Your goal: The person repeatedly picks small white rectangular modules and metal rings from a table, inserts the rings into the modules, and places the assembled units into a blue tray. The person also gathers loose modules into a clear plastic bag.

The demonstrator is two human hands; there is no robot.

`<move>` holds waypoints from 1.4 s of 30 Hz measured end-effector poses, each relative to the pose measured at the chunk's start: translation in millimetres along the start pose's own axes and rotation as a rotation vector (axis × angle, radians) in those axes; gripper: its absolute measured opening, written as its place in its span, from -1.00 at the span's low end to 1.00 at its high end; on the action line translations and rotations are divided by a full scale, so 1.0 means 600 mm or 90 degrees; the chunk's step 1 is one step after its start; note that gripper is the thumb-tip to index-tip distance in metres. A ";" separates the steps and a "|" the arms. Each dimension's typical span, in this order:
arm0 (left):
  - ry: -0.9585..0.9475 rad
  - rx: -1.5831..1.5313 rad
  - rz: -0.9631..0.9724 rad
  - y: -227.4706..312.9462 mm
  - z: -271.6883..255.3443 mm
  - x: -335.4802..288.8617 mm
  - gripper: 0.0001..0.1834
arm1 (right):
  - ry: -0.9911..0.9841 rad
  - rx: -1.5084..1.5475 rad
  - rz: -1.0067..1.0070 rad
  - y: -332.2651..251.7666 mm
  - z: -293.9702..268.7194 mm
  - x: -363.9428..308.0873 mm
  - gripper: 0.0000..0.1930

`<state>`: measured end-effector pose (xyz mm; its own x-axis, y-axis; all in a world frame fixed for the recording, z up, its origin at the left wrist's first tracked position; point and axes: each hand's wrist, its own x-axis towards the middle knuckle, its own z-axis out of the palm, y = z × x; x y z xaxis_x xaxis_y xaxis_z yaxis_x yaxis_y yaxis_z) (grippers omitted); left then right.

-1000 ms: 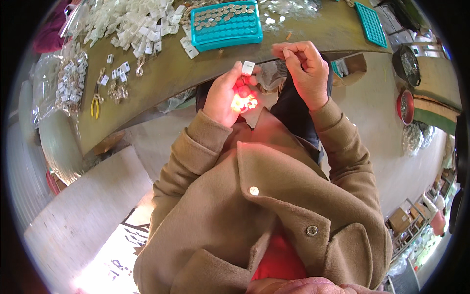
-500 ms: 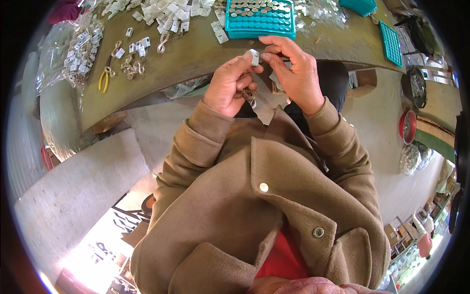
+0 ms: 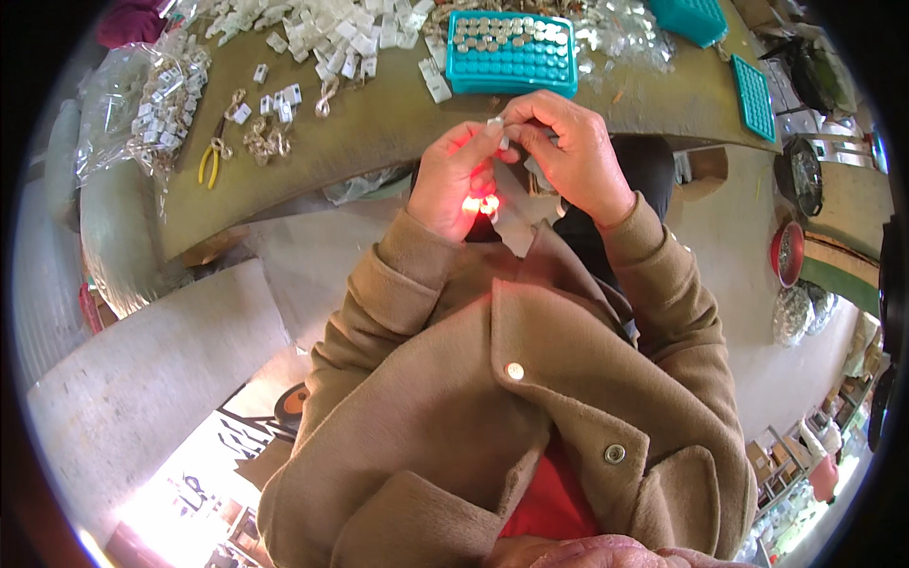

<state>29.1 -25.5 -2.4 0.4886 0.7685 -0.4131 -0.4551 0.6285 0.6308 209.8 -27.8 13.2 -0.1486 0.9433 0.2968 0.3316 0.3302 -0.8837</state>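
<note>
Above my lap, my left hand (image 3: 447, 185) is closed around a coil of string lights (image 3: 481, 204), which glows bright red below its fingers. Between that hand's thumb and fingertips sits a small white battery case (image 3: 495, 125), mostly covered. My right hand (image 3: 576, 156) meets it from the right, thumb and forefinger pinched at the case's edge. Just beyond both hands on the table lies a teal tray (image 3: 511, 88) with rows of round pockets. Silver button cells (image 3: 502, 34) lie across its far half.
White cases (image 3: 341, 38) are heaped at the table's far side. Yellow-handled pliers (image 3: 208, 165) and several coiled light strings (image 3: 267, 140) lie left, beside a clear bag of finished-looking units (image 3: 156, 123). Another teal tray (image 3: 753, 97) lies at the right edge.
The coil in my left hand has lit up red. My right fingertips have closed in on the case, and both hands sit slightly lower in view.
</note>
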 end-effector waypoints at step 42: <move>0.148 -0.022 0.093 0.080 -0.059 -0.002 -0.90 | -0.372 -0.420 -0.167 -0.015 0.081 0.323 -0.85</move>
<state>-19.5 8.3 5.4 0.2345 0.8555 -0.4618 -0.5355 0.5101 0.6731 132.6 150.3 60.8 -0.6824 0.7277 0.0695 0.6580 0.6528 -0.3753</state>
